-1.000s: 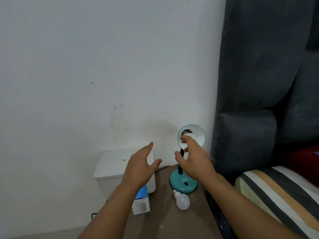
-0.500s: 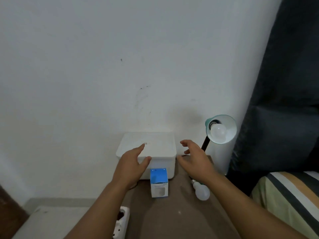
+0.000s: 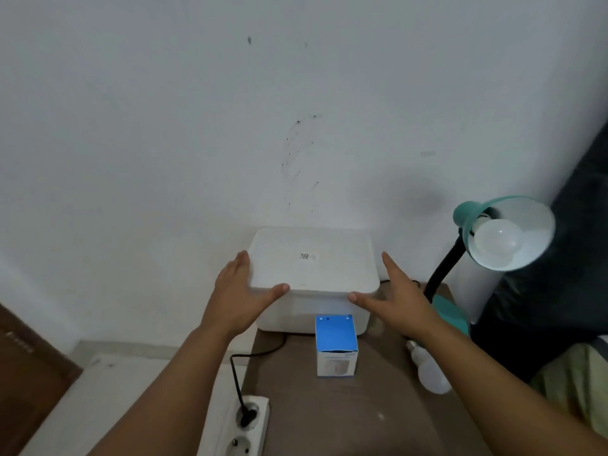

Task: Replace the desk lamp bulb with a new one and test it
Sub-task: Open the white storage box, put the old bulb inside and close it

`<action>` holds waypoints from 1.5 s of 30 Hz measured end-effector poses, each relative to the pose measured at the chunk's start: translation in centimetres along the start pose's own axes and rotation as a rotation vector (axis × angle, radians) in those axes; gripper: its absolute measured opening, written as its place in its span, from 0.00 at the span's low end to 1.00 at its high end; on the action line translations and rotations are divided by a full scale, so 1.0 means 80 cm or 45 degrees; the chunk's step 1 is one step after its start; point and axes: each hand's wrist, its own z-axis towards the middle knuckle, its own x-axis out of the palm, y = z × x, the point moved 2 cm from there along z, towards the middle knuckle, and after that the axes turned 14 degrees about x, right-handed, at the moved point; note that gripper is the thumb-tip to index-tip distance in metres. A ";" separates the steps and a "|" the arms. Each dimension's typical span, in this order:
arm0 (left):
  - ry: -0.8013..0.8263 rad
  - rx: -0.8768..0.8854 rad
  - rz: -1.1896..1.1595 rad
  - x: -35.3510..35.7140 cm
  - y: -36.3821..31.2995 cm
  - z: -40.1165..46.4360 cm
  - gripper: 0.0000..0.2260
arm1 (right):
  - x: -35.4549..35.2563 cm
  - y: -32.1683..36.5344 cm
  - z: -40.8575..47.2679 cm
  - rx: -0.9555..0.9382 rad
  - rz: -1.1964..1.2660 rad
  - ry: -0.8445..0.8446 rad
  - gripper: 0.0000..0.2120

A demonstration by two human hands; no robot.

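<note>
A teal desk lamp (image 3: 473, 222) stands at the right of the brown table, its shade tilted toward me with a white bulb (image 3: 500, 241) screwed in, unlit. A loose white bulb (image 3: 431, 373) lies on the table under my right forearm. A blue and white bulb carton (image 3: 336, 345) stands in front of a white lidded box (image 3: 312, 258). My left hand (image 3: 240, 297) is spread against the box's left front corner. My right hand (image 3: 394, 297) is spread at its right front corner. Neither hand holds anything.
The brown table (image 3: 329, 416) stands against a white wall. A white power strip (image 3: 245, 426) with a black plug in it lies at the table's left edge. A dark headboard and striped bedding (image 3: 569, 383) are at the right.
The view swung left from the lamp to the white box. My right hand left the lamp shade. Both hands moved to the box's front corners.
</note>
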 end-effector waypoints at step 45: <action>-0.034 0.248 -0.251 0.039 -0.101 -0.229 0.47 | -0.057 -0.146 -0.210 -0.272 0.086 0.062 0.50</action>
